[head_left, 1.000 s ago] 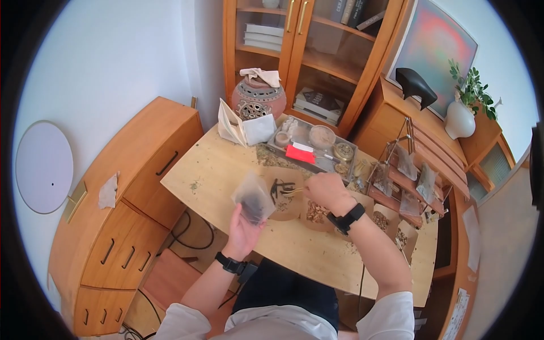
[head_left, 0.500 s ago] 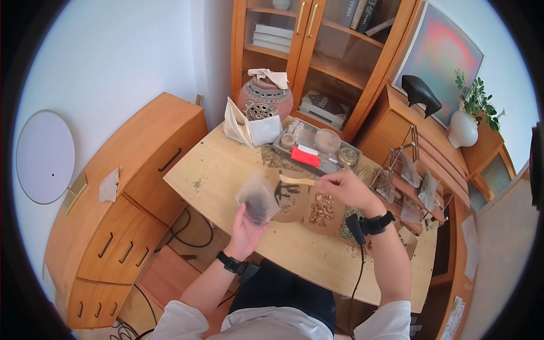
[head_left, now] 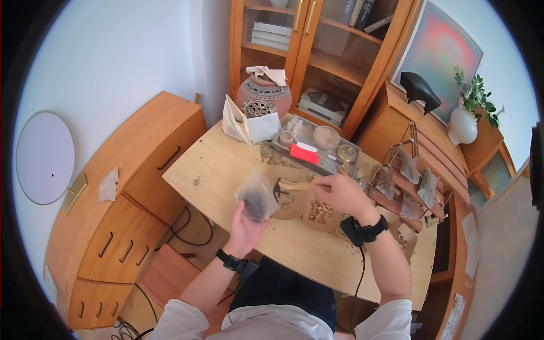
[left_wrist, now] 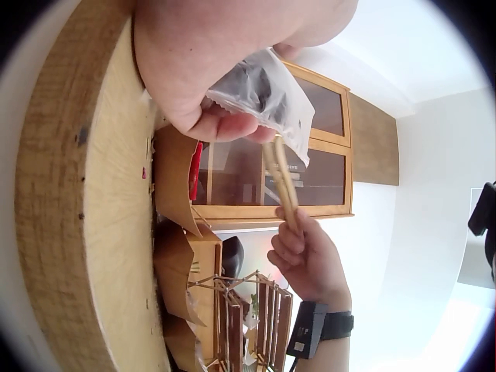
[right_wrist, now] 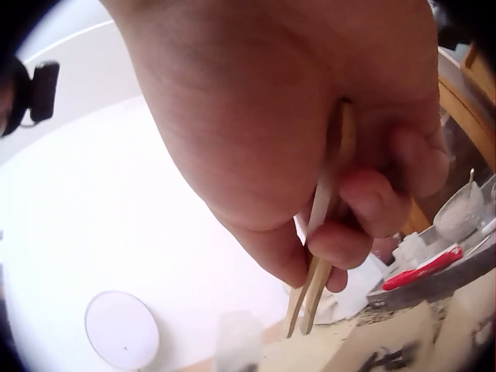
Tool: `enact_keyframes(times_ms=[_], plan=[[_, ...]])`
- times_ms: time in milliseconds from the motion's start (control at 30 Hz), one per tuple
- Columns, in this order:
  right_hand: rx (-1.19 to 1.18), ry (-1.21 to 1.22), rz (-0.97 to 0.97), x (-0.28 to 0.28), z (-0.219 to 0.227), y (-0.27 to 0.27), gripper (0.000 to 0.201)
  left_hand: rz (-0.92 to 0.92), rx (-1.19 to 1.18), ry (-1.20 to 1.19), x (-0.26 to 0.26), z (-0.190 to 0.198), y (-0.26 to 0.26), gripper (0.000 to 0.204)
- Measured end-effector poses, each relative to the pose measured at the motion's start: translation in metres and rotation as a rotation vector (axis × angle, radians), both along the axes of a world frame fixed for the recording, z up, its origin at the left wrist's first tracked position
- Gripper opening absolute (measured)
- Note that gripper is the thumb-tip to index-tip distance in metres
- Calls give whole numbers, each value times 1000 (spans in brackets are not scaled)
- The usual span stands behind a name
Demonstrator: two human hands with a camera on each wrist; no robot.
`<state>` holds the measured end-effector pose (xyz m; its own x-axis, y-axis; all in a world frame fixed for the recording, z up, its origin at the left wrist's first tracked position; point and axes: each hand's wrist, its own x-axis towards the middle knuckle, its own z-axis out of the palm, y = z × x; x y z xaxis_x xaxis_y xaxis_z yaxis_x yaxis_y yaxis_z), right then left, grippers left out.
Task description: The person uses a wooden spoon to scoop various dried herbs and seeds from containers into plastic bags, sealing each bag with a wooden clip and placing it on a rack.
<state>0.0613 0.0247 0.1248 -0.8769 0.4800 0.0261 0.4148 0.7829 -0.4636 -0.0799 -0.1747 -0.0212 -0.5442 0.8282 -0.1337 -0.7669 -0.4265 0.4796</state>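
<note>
My left hand (head_left: 247,231) holds up a translucent bag (head_left: 256,195) with dark pieces in its lower part. Pale wooden tweezers (head_left: 296,185) are pinched between the thumb and fingers of my right hand (head_left: 344,194). Their tips point left toward the bag, above a brown paper tray (head_left: 292,212) with dark twig-like pieces (head_left: 279,191) in it. In the left wrist view the tweezers (left_wrist: 284,182) reach to the bag's edge, and their ends are hidden by the bag. The right wrist view shows the two arms of the tweezers (right_wrist: 311,298) slightly apart at the tips.
More paper trays stand to the right, one with wood chips (head_left: 321,211). Behind them lies a grey tray (head_left: 275,144) with jars and a red packet (head_left: 305,153). A pink pot (head_left: 263,93), a propped white booklet (head_left: 263,128) and a tiered wooden rack (head_left: 405,178) stand around.
My right hand has drawn back to the right and turned, lifting the tweezers from the dark pieces to lie flatter. It then shifted slightly left. The left hand keeps holding the bag.
</note>
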Motion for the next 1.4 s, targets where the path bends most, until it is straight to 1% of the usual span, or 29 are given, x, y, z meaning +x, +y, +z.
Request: enact_keyframes(times_ms=[67, 167, 267, 367, 467, 567, 667, 767, 833, 867, 967, 1067, 1167, 1267, 1367, 1400], plan=[[184, -111, 1, 1, -10, 0, 24, -10, 12, 0, -1, -1, 1, 43], [300, -96, 51, -2, -43, 6, 22, -16, 24, 7, -2, -3, 1, 43], [362, -119, 49, -10, -59, 8, 23, -16, 21, 18, -2, -3, 0, 42], [393, -96, 43, -17, -67, 9, 24, -22, 19, 24, -3, -2, -1, 41], [451, -222, 70, -24, -69, 10, 21, -10, 7, 22, -2, 1, 0, 41], [397, -114, 91, -20, -63, 9, 26, -13, 8, 26, -2, -1, 0, 42], [189, 14, 48, -11, -42, 14, 26, -15, -5, 23, -3, -2, -1, 43], [-257, 217, 54, -6, -27, 17, 27, -5, -23, 7, -2, 1, -1, 44], [-367, 169, 47, -4, -11, 8, 28, 22, -53, -13, 1, 9, 1, 45], [-422, 147, 41, -5, -7, 3, 28, 8, -33, -3, 1, 6, 1, 45], [-434, 120, 133, -9, -9, -6, 28, -22, 11, 17, -1, -1, 1, 46], [-357, 82, 108, -11, -8, -15, 29, -15, 8, 12, -2, -1, 0, 46], [-337, 111, 52, -7, -12, -5, 30, -7, 2, 4, -1, -1, 0, 46], [34, 120, -32, -1, -18, 9, 26, -17, 18, 10, -1, -3, 0, 45], [243, -52, -20, 2, -32, 19, 21, -27, 38, 18, -3, -5, 1, 44], [276, -72, -15, 2, -36, 20, 20, -26, 40, 11, -3, -5, 1, 44]])
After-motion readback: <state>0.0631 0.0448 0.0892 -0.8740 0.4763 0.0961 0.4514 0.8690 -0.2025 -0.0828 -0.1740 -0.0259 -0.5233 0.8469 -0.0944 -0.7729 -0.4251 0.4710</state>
